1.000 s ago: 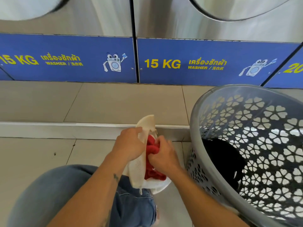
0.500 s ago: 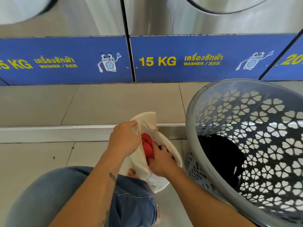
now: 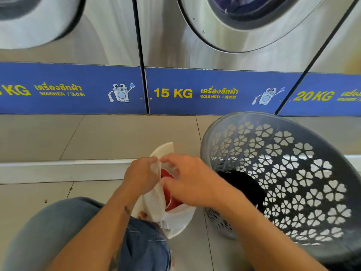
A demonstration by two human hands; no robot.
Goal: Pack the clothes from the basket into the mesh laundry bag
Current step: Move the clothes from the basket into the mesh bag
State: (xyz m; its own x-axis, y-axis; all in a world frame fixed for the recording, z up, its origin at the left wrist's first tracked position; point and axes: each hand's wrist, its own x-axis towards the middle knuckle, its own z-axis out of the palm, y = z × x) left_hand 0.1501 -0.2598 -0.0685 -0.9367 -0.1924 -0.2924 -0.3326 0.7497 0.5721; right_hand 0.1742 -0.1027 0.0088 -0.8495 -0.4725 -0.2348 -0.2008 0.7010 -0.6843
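A white mesh laundry bag (image 3: pixel 154 200) stands on the floor between my knees, its mouth held apart. My left hand (image 3: pixel 140 177) pinches the left rim of the bag. A red garment (image 3: pixel 166 174) lies inside the bag, partly hidden by my right hand (image 3: pixel 191 182). That hand hovers over the mouth with fingers apart and holds nothing; its index fingertip reaches the rim beside my left fingers. To the right a grey perforated laundry basket (image 3: pixel 293 173) tilts toward me, with a black garment (image 3: pixel 244 184) at its bottom.
Steel washing machines (image 3: pixel 234 45) with blue 15 KG and 20 KG panels line the far side on a raised tiled step (image 3: pixel 58 169). My left leg in blue jeans (image 3: pixel 58 231) fills the lower left. The basket nearly touches the bag's right side.
My right hand has come up out of the bag, leaving the red garment inside, and now spreads over the mouth. The left hand keeps its hold on the rim. The camera tilted upward.
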